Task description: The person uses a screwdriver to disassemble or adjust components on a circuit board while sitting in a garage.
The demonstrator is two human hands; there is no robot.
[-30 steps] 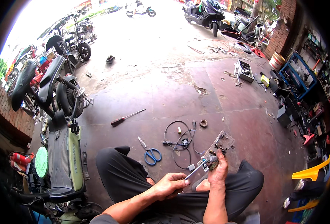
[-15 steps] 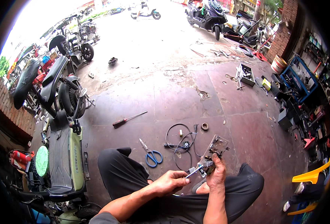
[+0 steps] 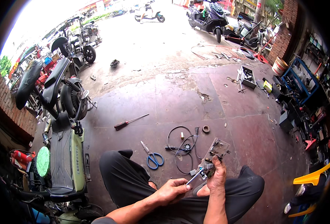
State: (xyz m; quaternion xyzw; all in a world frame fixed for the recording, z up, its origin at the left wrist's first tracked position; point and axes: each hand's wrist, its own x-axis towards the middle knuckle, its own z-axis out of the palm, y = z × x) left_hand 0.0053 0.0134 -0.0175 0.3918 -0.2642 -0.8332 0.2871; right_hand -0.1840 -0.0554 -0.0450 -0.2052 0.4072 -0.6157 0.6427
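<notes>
The circuit board (image 3: 209, 164) is up off the floor in front of my right knee, crowded with small dark and metallic parts, with a clear, flat, plastic-looking plate reaching out past it. My right hand (image 3: 217, 176) is closed round its near side, thumb pressed on top; the fingers underneath are hidden from me. My left hand (image 3: 174, 190) pinches a slim, straight, screwdriver-like tool (image 3: 194, 178) between thumb and forefinger, its tip at the board's left edge; I can't tell whether the tip touches or stops just short.

I'd judge the step in hand as fine work with that tip among the packed parts. The next move calls for a firm right grip, so the board doesn't twist, and light, well-aimed pressure from the left.

Beyond the board, a thin black cord (image 3: 192, 163) lies in loose loops, with a small round black fan (image 3: 187, 146) among them and a brown tape ring (image 3: 206, 131) just beside. The scissors (image 3: 150, 153) have smooth blue loops and pointed metal blades. Farther off lies a screwdriver (image 3: 121, 126) with a dark red handle and long shaft. Under everything is the smooth, seamed, reddish-brown floor (image 3: 254, 138), scuffed and chipped toward the doorway.
</notes>
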